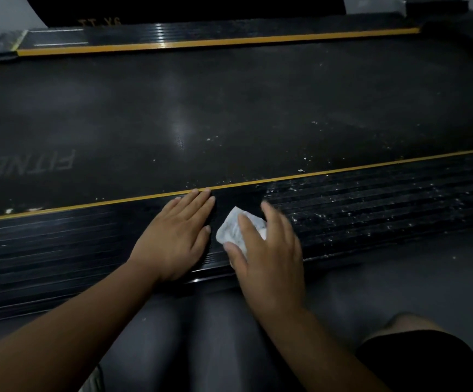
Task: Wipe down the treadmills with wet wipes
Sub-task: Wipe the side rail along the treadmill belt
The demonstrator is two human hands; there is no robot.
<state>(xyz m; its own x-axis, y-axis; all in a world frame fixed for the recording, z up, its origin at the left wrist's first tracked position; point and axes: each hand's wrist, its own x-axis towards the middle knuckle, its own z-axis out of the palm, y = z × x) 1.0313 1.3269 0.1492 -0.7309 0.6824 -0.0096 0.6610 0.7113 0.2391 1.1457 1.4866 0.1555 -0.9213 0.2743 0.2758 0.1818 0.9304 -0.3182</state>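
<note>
At five o'clock is your bare knee [405, 323], with grey floor [399, 278] around it. Just beyond, near centre, your left hand [173, 236] lies flat with straight fingers on the treadmill's near side rail [371, 210], fingertips touching its yellow stripe [88, 205]. Just beside it, at its three o'clock, your right hand [269, 250] grips a crumpled wet wipe [229, 230], pressed on the same rail. Farther toward three o'clock, white specks [300, 219] dot the rail. At twelve lies the dark belt [229, 108], then the far rail [201, 35].

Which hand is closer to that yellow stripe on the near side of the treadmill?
Left. The left hand lies flat, fingertips reaching the yellow stripe. The right hand, holding the wet wipe, sits lower on the ribbed side rail.
</note>
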